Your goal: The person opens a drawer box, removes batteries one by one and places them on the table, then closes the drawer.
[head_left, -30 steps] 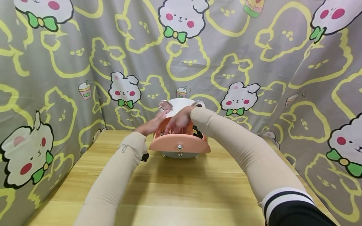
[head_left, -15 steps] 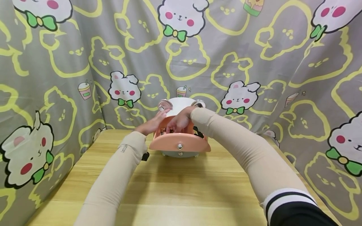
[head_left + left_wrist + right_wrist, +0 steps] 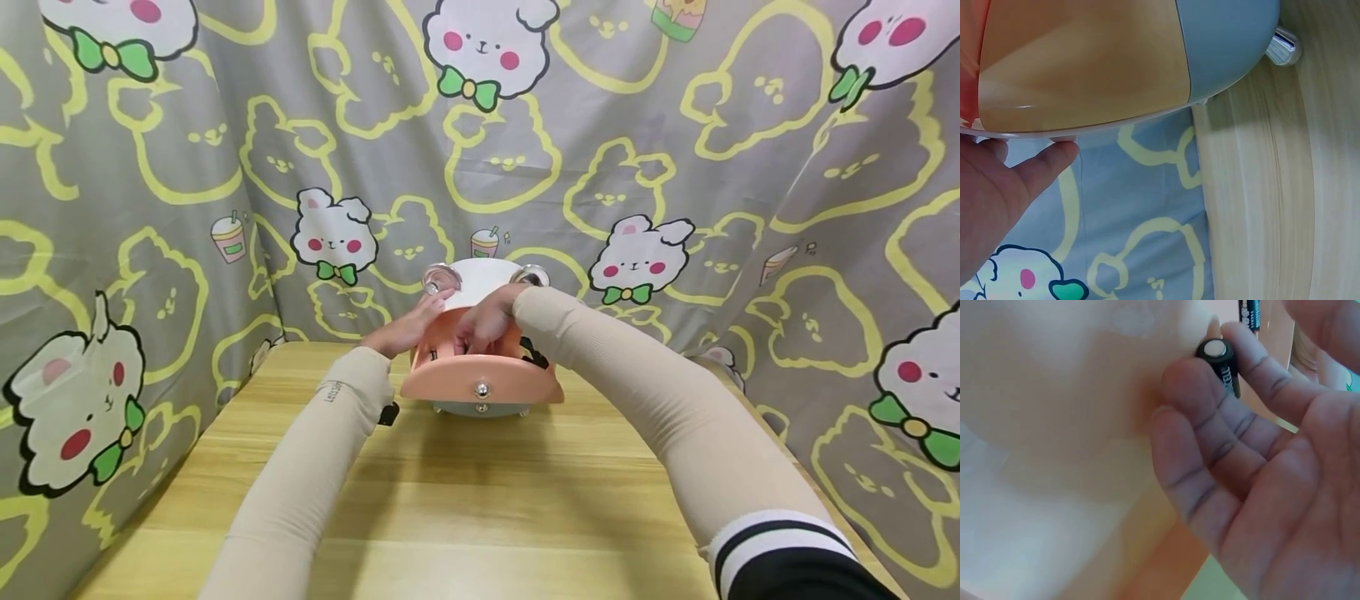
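Observation:
A small rounded storage box stands on the table, with a white top (image 3: pixel 483 279) and an orange drawer (image 3: pixel 442 382) pulled out toward me. My right hand (image 3: pixel 486 323) reaches down into the drawer. In the right wrist view its curled fingers hold a dark cylindrical battery (image 3: pixel 1225 365), with the pale end facing the camera. Another battery (image 3: pixel 1249 315) lies beyond it. My left hand (image 3: pixel 411 327) rests against the box's left side, fingertips at the top edge; in the left wrist view, its fingers (image 3: pixel 1050 164) touch the rim. The drawer's floor is mostly hidden.
Two shiny round ears (image 3: pixel 442 279) stick up from the box. A grey lower drawer (image 3: pixel 461 409) with a silver knob is closed under the orange one. The wooden table (image 3: pixel 480 517) is enclosed by a patterned curtain (image 3: pixel 360 125).
Inside the drawer, my right hand's fingers have shifted slightly to the right and curled in more. The left hand stays against the box, and the drawer has not moved.

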`<control>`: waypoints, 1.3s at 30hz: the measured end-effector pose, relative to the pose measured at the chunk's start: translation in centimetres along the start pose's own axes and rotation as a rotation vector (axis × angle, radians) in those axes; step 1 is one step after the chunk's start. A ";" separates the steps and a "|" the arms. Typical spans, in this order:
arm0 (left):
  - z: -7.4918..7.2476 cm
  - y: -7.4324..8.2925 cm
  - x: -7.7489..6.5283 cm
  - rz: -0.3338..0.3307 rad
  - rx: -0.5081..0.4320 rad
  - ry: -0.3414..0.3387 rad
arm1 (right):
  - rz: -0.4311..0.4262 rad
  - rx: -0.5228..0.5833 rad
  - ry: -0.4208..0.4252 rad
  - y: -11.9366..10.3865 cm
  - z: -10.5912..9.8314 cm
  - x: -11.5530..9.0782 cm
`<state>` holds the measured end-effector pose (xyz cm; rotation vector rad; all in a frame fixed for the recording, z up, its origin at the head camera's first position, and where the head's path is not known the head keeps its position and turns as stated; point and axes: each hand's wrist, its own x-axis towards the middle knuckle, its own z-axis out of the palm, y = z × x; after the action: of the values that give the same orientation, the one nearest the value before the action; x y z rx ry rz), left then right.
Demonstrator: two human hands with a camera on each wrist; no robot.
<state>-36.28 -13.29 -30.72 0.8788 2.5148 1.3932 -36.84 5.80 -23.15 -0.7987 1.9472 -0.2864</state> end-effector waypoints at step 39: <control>-0.6 -0.1 -0.3 -0.054 -0.073 -0.018 | -0.001 -0.090 0.082 0.9 0.7 -3.0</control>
<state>-36.32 -13.98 -30.50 0.8006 2.4384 1.4438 -35.70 8.50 -21.91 -0.8585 2.0487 -0.2370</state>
